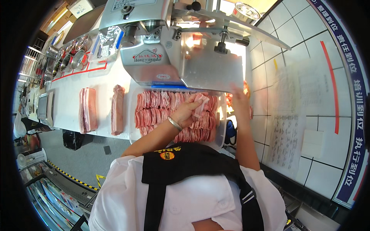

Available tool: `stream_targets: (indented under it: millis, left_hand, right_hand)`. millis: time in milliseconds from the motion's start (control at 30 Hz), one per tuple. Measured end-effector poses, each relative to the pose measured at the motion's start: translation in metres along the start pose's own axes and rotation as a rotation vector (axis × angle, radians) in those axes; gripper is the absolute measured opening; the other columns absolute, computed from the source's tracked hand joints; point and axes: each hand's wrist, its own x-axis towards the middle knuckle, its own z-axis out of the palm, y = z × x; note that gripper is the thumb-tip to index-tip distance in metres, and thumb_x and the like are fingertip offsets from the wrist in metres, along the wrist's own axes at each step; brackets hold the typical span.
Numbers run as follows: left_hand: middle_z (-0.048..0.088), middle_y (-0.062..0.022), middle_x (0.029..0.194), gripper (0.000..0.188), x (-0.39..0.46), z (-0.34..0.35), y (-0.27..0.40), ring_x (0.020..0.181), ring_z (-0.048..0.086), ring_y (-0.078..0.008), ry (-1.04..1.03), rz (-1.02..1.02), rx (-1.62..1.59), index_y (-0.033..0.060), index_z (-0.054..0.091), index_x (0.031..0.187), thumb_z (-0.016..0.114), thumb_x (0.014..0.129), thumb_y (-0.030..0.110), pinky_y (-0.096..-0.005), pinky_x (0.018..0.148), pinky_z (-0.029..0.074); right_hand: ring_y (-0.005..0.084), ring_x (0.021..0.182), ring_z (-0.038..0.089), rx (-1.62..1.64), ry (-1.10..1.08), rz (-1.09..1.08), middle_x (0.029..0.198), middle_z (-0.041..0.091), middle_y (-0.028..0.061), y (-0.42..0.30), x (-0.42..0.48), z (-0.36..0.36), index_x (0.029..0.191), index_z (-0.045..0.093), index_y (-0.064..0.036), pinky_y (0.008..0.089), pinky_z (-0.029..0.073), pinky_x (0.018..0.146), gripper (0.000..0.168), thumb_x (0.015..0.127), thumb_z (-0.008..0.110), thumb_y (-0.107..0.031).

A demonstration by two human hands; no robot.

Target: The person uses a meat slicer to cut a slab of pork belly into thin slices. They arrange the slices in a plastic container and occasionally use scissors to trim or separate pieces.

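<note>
My left hand point(186, 111), with a silver bracelet on its wrist, holds a few thin slices of raw pork belly point(201, 105) above a clear plastic tub point(133, 115). Rows of upright meat slices point(156, 117) fill much of the tub. My right hand point(240, 96) is raised beside the lower right corner of the slicer's metal plate point(214, 69); it is blurred, so its fingers and anything in them cannot be made out. The meat slicer point(147, 62) stands just beyond the tub.
Left of the tub, two slabs of pork belly, one wide point(88, 111) and one narrow point(117, 111), lie on the white counter point(66, 115). Behind them are metal containers point(78, 60) and a plastic box point(105, 49). A tiled wall point(260, 104) borders the right side.
</note>
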Motion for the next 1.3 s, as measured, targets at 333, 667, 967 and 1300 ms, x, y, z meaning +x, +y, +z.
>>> stream_targets:
  millis: [333,667,967,1300]
  left_hand:
    - [0.052,-0.0019,0.076,0.026,-0.012,-0.026,0.010,0.056,0.048,-0.0112,0.053,0.086,-0.057,0.0167,0.044,0.104,0.041,0.086,0.035,-0.0261,0.047,0.044]
    - [0.052,-0.0020,0.078,0.030,-0.026,-0.021,0.018,0.059,0.052,-0.0126,0.219,0.240,-0.108,0.0149,0.040,0.113,0.040,0.087,0.030,-0.0260,0.046,0.045]
    - [0.054,-0.0035,0.089,0.026,-0.007,-0.029,0.007,0.075,0.055,-0.0156,0.148,0.285,-0.305,0.0154,0.043,0.110,0.046,0.084,0.016,-0.0314,0.058,0.049]
    - [0.053,-0.0070,0.081,0.040,-0.035,-0.036,0.007,0.068,0.054,-0.0175,0.278,0.334,-0.192,0.0132,0.042,0.110,0.044,0.075,-0.005,-0.0339,0.058,0.049]
  right_hand:
    - [0.0261,0.077,0.055,-0.315,0.049,-0.388,0.089,0.055,0.0131,-0.005,0.082,0.012,0.095,0.056,-0.004,0.0339,0.045,0.069,0.024,0.072,0.055,-0.012]
    - [0.0249,0.073,0.052,-0.319,0.002,-0.546,0.082,0.053,0.0115,-0.029,0.111,0.101,0.087,0.060,-0.009,0.0329,0.042,0.064,0.016,0.073,0.055,-0.013]
    - [0.0201,0.074,0.052,-0.320,-0.393,-0.766,0.082,0.056,0.0049,-0.041,0.004,0.066,0.085,0.060,-0.009,0.0297,0.040,0.065,0.018,0.073,0.058,-0.022]
    - [0.0125,0.053,0.048,1.028,-0.218,0.451,0.072,0.056,0.0061,-0.048,0.163,0.122,0.097,0.051,-0.008,0.0233,0.036,0.042,0.022,0.084,0.045,-0.025]
